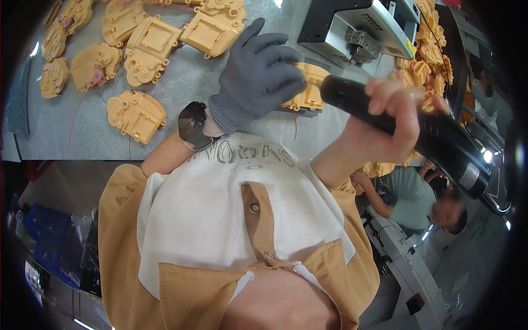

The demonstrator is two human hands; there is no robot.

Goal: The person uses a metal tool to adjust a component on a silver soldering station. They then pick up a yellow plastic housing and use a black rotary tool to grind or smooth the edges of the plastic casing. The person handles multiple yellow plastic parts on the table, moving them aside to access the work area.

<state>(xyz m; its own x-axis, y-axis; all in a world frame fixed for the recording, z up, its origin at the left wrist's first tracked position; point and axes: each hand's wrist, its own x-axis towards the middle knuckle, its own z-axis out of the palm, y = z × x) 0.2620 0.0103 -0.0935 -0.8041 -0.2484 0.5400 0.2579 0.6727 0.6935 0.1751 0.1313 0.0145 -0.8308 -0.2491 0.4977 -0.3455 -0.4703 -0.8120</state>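
A yellow plastic housing point(311, 91) sits on a dark base near the table's front edge. My left hand point(261, 74), in a grey knit glove, reaches over its left side. The nearest fingers bend down onto the housing, the outer ones are spread, and the thumb is hidden. In my bare right hand point(399, 113) is a black electric screwdriver point(352, 99), its fingers wrapped round the body. The tool lies slantwise, its thin bit pointing left at the housing beside my left fingertips. Whether the bit touches a screw is too small to tell.
Several more yellow housings point(151, 50) lie at the left, some with thin red wires. One single housing point(136, 115) is nearer me. A white and black machine point(360, 33) stands behind the work. Yellow parts point(432, 55) are heaped at the right. Another person point(410, 195) sits at lower right.
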